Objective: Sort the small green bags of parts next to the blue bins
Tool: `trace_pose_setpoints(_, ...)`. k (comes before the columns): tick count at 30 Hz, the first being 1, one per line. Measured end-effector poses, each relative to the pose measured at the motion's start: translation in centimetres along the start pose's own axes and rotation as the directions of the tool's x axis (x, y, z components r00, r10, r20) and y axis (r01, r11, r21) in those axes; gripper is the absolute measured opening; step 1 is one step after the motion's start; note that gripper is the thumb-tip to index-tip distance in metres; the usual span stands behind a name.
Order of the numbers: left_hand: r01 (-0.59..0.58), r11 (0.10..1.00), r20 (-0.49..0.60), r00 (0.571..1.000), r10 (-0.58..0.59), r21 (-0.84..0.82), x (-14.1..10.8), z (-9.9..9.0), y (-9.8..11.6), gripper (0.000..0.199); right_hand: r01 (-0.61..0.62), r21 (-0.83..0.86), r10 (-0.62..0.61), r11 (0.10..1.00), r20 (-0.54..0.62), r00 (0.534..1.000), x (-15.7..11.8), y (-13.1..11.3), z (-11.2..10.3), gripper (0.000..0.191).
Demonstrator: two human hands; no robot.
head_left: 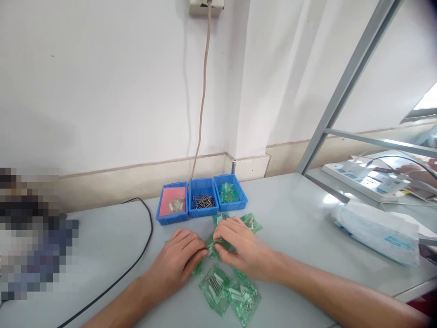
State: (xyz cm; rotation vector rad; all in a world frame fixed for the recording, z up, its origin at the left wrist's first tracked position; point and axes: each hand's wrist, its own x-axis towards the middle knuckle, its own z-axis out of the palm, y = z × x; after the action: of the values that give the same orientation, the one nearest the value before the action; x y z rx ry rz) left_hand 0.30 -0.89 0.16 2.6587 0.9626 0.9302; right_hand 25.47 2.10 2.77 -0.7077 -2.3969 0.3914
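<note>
Between my fingertips is a small green plastic bag (211, 250), pinched at its top edge from both sides. My left hand (180, 255) is closed on its left end, thumb against the forefinger. From the right, my right hand (243, 249) grips it with curled fingers and thumb. Two green bags holding screws and pale plugs lie just in front of my hands: one bag (215, 288) to the left, another bag (244, 298) to the right. Beyond my right hand rests a further green bag (251, 222). Other bags are partly hidden under my hands.
Three blue bins stand by the wall: a left bin (172, 219) with pink paper, a middle bin (203, 212) with screws, a right bin (234, 206) with green bags. A black cable (136, 259) crosses the left side. At right are a wipes pack (375, 232), power strip (362, 182) and metal frame (341, 100).
</note>
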Motion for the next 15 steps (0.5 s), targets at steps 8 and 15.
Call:
trace_pose_setpoints(8, 0.012, 1.000, -0.038, 0.999, -0.011, 0.019, 0.38, -0.11, 0.15, 0.017, -0.051, -0.002, 0.051, 0.999, 0.026, 0.998, -0.26, 0.34, 0.13, 0.004)
trace_pose_setpoints(15, 0.009, 0.996, -0.126, 0.992, 0.001, 0.084, 0.28, -0.22, 0.21, 0.018, -0.106, -0.029, 0.108, 0.994, 0.102, 0.989, -0.07, 0.29, -0.02, 0.009)
